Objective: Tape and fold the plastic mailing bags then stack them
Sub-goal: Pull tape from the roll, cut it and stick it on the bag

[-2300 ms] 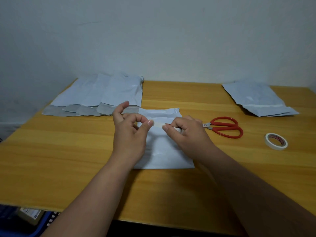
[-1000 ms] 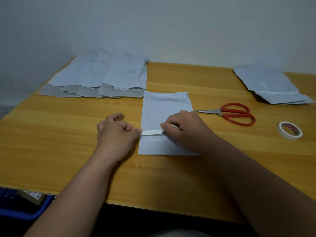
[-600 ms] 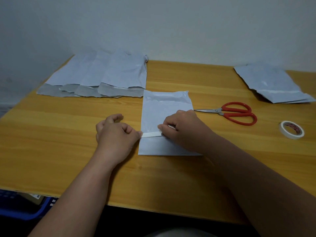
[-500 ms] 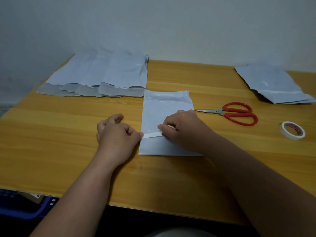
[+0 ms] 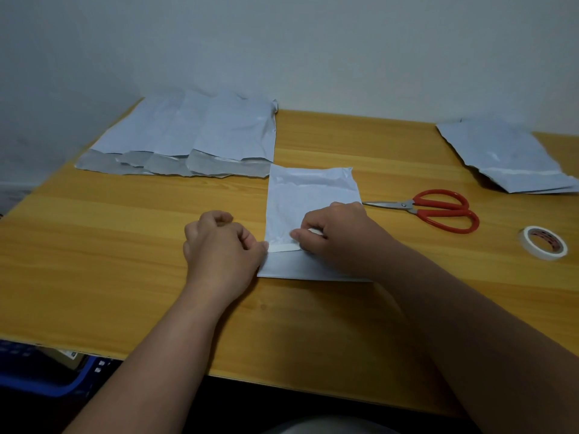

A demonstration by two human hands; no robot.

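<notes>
A wooden table [image 5: 94,245] with a yellow-orange grain runs under both hands and out to either side of them. Beyond the hands, its far edge meets a plain pale wall [image 5: 313,51], dimly and evenly lit. Below the table's near edge, left of the left forearm, a blue crate [image 5: 47,380] sits in shadow.

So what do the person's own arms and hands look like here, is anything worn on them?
Nothing is worn that shows. The left hand and right hand are bare: no gloves, and no rings, watch or bands in view. Both forearms are bare as far as the bottom edge of the picture, with no sleeve showing. The fingernails that show look short and unpainted.
</notes>
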